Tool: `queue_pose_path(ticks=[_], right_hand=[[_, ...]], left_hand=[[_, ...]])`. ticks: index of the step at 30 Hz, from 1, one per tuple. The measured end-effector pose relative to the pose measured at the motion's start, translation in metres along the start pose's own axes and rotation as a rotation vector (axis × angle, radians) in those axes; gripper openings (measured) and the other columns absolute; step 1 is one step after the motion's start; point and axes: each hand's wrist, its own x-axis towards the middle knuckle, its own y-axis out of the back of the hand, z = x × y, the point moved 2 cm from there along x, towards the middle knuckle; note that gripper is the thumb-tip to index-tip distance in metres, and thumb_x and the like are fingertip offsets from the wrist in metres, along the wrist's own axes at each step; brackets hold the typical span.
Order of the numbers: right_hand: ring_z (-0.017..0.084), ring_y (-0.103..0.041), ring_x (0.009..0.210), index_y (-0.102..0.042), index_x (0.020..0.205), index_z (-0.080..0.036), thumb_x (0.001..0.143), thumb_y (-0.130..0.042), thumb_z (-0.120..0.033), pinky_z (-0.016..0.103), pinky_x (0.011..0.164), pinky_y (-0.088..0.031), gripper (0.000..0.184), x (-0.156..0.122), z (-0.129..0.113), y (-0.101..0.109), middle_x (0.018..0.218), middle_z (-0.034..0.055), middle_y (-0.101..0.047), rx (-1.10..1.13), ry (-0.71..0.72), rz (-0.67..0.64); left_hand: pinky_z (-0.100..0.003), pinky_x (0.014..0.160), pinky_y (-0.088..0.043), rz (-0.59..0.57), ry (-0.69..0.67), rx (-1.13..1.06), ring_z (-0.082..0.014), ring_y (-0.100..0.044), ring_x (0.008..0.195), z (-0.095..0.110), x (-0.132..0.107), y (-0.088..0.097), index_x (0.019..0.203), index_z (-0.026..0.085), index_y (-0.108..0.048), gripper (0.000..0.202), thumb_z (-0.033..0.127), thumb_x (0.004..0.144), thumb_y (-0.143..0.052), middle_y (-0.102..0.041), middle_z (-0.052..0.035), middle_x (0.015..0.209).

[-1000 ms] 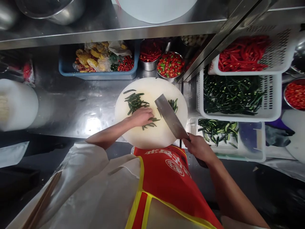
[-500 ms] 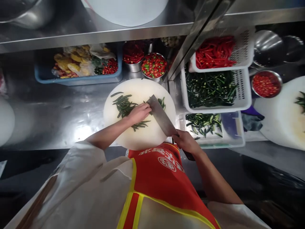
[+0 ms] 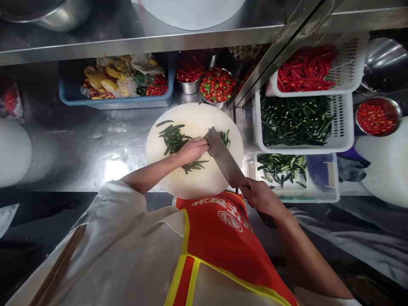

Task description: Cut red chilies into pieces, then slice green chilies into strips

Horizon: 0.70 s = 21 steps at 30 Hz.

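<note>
Long green chili peppers (image 3: 174,138) lie on the round white cutting board (image 3: 188,187), most of them left of and under my left hand (image 3: 195,149). Its fingers are curled together, pressing chilies to the board; the tips mostly hide what they pinch. My right hand (image 3: 259,195) is wrapped around the handle of a cleaver (image 3: 226,163). The wide blade slants across the board, its far end right beside my left fingertips. Cut green chili pieces (image 3: 225,138) sit on the far side of the blade.
To the right stand a clear tub (image 3: 321,195) of cut green chilies, a white basket (image 3: 342,146) of green chilies and another basket (image 3: 350,63) of red ones. A blue bin (image 3: 117,104) and chopped-chili bowl (image 3: 216,87) sit under the metal shelf (image 3: 159,44). Pale cloth (image 3: 347,238) shows lower right.
My view has shifted, so most things appear farther right. Pale cloth has come into view at the lower right. The cleaver stays beside my left fingertips, and both hands keep their hold.
</note>
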Motion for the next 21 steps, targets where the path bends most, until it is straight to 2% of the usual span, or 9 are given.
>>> queue_pose_path(ticks=[3,7,9,12,16,19,21], right_hand=[[0.017,-0.059,0.061,-0.064,0.090,-0.021,0.092,-0.038,-0.030,0.027,0.057,-0.029,0.027,-0.003,-0.003,0.002,0.066,0.0027,-0.067,-0.058,0.007,-0.029],[0.020,-0.062,0.071,-0.063,0.092,-0.017,0.092,-0.038,-0.025,0.029,0.059,-0.027,0.026,0.023,-0.015,-0.010,0.081,0.0103,-0.071,-0.221,-0.031,0.034],[0.021,-0.063,0.072,-0.062,0.092,-0.015,0.092,-0.038,-0.024,0.030,0.060,-0.026,0.026,0.039,-0.022,-0.015,0.081,0.0121,-0.071,-0.257,-0.037,0.068],[0.020,-0.062,0.070,-0.061,0.089,-0.016,0.092,-0.038,-0.024,0.029,0.060,-0.026,0.025,0.051,-0.027,-0.017,0.076,0.0095,-0.070,-0.226,-0.010,0.072],[0.019,-0.061,0.067,-0.061,0.085,-0.017,0.091,-0.040,-0.025,0.029,0.059,-0.025,0.024,0.033,-0.017,-0.006,0.073,0.0082,-0.068,-0.227,-0.007,0.081],[0.019,-0.061,0.068,-0.064,0.088,-0.018,0.092,-0.041,-0.027,0.029,0.060,-0.026,0.025,0.013,-0.006,0.004,0.073,0.0074,-0.069,-0.216,-0.013,0.036],[0.019,-0.063,0.075,-0.066,0.094,-0.020,0.092,-0.040,-0.026,0.028,0.063,-0.028,0.026,0.009,-0.003,0.008,0.081,0.0069,-0.072,-0.176,0.008,-0.012]], left_hand=[[-0.031,0.079,-0.044,0.016,-0.008,-0.014,-0.0195,-0.052,0.087,0.000,-0.001,-0.004,0.086,0.016,-0.064,0.033,0.020,0.100,-0.035,-0.061,-0.0083,0.088],[-0.031,0.082,-0.044,0.032,-0.019,-0.018,-0.0189,-0.053,0.087,0.002,-0.003,-0.003,0.085,0.017,-0.064,0.034,0.020,0.100,-0.034,-0.061,-0.0080,0.089],[-0.031,0.083,-0.045,0.027,-0.022,-0.011,-0.0189,-0.053,0.088,0.002,-0.003,-0.001,0.086,0.016,-0.065,0.033,0.019,0.100,-0.035,-0.062,-0.0077,0.091],[-0.032,0.086,-0.045,0.054,0.037,0.014,-0.0197,-0.054,0.093,-0.001,-0.005,0.002,0.092,0.016,-0.066,0.027,0.019,0.098,-0.039,-0.063,-0.0084,0.097],[-0.033,0.081,-0.045,0.052,0.121,0.037,-0.0201,-0.055,0.089,-0.005,-0.005,-0.001,0.092,0.015,-0.067,0.025,0.020,0.097,-0.043,-0.062,-0.0082,0.090],[-0.032,0.081,-0.045,0.037,0.082,0.022,-0.0195,-0.054,0.087,-0.004,-0.003,-0.006,0.087,0.015,-0.066,0.028,0.020,0.098,-0.041,-0.062,-0.0081,0.089],[-0.032,0.081,-0.045,0.042,0.062,0.004,-0.0193,-0.054,0.088,-0.003,-0.002,-0.009,0.086,0.015,-0.066,0.030,0.020,0.099,-0.040,-0.062,-0.0079,0.090]])
